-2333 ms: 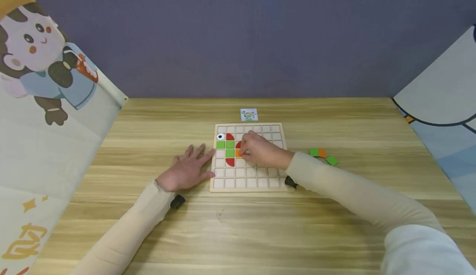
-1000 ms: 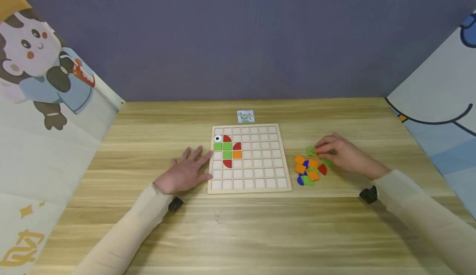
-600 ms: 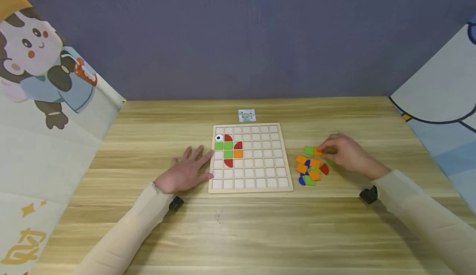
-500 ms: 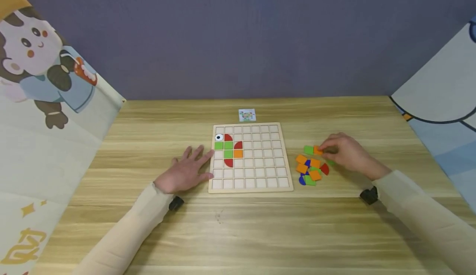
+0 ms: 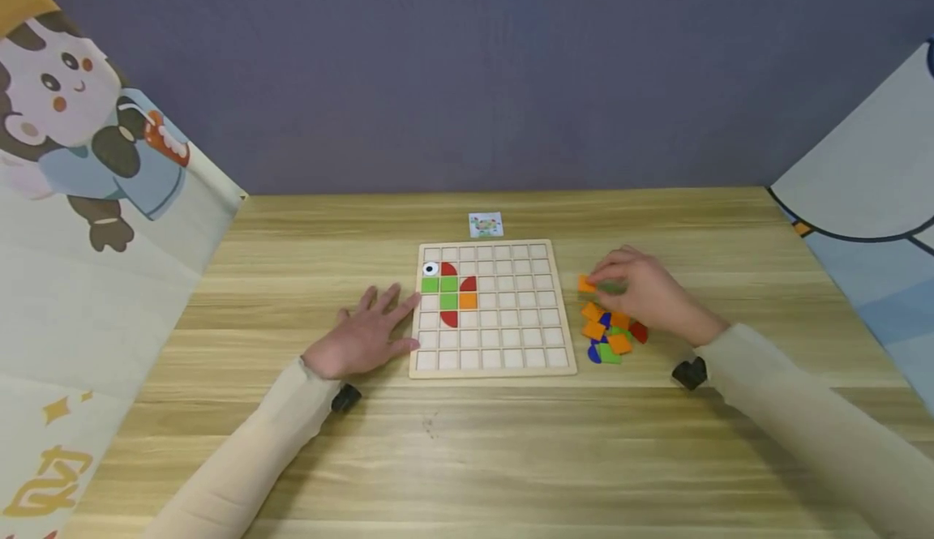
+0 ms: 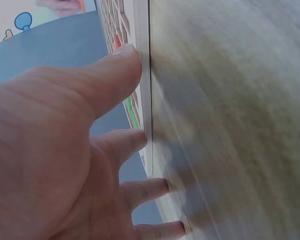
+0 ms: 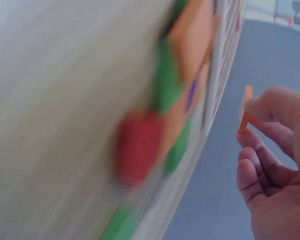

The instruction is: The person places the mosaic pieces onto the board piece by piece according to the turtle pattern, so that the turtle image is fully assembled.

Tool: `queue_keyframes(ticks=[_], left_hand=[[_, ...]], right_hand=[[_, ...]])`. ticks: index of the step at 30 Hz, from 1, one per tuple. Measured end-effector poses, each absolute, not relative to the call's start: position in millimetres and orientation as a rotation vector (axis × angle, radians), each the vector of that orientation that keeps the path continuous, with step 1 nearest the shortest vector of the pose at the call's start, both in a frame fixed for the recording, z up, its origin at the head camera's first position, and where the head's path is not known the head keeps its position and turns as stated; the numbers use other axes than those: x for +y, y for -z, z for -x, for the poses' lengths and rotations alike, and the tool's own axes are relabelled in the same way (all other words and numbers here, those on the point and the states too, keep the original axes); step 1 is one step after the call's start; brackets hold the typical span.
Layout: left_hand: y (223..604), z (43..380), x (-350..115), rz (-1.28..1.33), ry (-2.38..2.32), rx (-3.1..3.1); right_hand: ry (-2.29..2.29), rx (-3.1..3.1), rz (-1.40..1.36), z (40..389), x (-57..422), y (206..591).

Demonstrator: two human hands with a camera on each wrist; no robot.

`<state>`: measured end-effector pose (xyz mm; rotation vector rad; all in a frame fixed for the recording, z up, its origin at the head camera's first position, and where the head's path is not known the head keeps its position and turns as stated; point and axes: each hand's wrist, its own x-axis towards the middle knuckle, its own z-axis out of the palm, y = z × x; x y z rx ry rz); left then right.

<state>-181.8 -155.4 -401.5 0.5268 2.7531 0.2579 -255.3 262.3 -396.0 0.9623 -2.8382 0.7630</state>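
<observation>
Thumb and finger of the right hand (image 5: 645, 289) pinch an orange tile (image 5: 587, 284), held towards three o'clock of the board (image 5: 492, 374); loose tiles (image 5: 619, 344) lie near, at its five o'clock. The left hand (image 5: 361, 342), spread and gripping nothing, rests by the board's nine o'clock edge. The step appears to be fetching a tile; next probably calls for squaring it over a bare cell (image 5: 486, 301).
</observation>
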Motion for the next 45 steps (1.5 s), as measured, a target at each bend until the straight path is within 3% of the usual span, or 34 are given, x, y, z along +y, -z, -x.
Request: queue_keyframes(ticks=[26,45], left_hand=[[401,184,-153,-0.517,-0.246,2.755],[399,182,-153,-0.500,-0.234,2.759]], right_hand=[[-0.802,-2.782,-1.479,254,125,402],[-0.597,-2.920,-1.430,243,96,399]])
